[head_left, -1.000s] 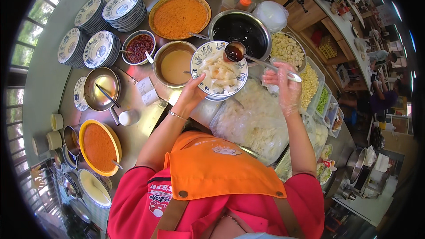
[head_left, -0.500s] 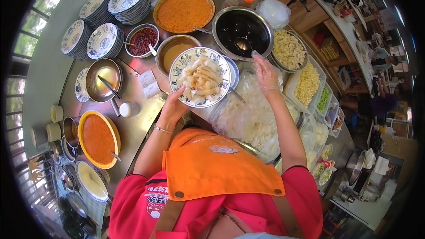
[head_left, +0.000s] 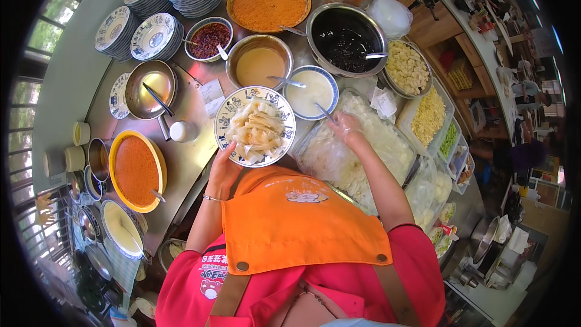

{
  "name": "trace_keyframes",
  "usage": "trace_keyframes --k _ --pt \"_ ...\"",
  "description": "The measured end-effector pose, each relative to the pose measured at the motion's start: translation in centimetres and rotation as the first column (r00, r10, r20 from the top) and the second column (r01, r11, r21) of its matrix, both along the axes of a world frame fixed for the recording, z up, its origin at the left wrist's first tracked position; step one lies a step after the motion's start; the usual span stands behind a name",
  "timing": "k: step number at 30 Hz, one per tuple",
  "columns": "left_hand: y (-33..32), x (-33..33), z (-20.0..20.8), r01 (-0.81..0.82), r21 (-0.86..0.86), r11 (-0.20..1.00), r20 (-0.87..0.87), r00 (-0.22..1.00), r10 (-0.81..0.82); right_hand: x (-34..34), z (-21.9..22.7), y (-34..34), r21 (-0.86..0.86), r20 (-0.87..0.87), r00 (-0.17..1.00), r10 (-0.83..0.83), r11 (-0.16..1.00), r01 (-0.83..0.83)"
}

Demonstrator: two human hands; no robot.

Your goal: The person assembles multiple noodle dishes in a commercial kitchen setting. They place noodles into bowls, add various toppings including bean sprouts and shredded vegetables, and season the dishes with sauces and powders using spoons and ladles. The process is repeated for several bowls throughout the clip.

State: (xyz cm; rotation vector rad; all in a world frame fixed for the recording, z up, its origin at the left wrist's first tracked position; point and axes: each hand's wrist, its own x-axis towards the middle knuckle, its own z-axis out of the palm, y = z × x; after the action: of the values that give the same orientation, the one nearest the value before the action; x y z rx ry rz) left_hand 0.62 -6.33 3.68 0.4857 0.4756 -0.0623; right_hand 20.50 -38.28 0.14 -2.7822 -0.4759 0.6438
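Note:
My left hand (head_left: 223,169) is closed on the near left rim of a blue-and-white patterned plate (head_left: 225,122), held up over the counter. A heap of pale, wide noodle strips (head_left: 257,128) lies on the plate. My right hand, in a clear plastic glove (head_left: 347,128), pinches the handle of a spoon (head_left: 324,110). That spoon's other end dips into a blue-rimmed bowl of white liquid (head_left: 310,92), just right of the plate. A tray of pale shredded food (head_left: 357,163), partly covered by clear plastic, lies under my right hand.
Behind stand a bowl of tan sauce (head_left: 259,66), a bowl of dark liquid (head_left: 346,39) with a ladle, chili oil (head_left: 209,40) and a basin of orange powder (head_left: 269,3). Plate stacks (head_left: 154,37) rise far left. Tubs of chopped food (head_left: 428,118) line the right.
My right hand has come from the ladle in the dark bowl nearer me, onto the white bowl's spoon. The plate has moved left and nearer, uncovering the white bowl.

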Motion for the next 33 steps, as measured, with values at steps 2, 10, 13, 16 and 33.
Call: trace_keyframes --k 2,10,13,16,33 --pt "-0.3 0.1 0.0 0.009 0.001 1.0 0.017 1.0 -0.009 0.1 -1.4 -0.4 0.296 -0.041 0.994 -0.101 0.949 0.109" --pt "-1.3 0.9 -0.4 0.046 -0.011 0.999 0.024 0.999 -0.046 -0.7 -0.3 -3.7 0.491 -0.075 0.968 -0.24 0.836 0.245" --pt "-1.5 1.3 -0.9 0.06 -0.016 0.998 0.029 0.998 -0.059 -1.6 0.3 -4.8 0.557 -0.049 0.961 -0.272 0.791 0.252" --pt "-1.7 1.9 -1.6 0.077 -0.016 0.997 0.026 0.997 -0.077 -2.7 2.4 -5.4 0.561 -0.056 0.945 -0.321 0.773 0.296" --pt "-2.9 5.4 -3.9 0.144 -0.093 0.985 0.034 0.989 -0.141 -7.0 12.9 -1.1 0.15 0.4 0.913 -0.084 0.988 0.025"
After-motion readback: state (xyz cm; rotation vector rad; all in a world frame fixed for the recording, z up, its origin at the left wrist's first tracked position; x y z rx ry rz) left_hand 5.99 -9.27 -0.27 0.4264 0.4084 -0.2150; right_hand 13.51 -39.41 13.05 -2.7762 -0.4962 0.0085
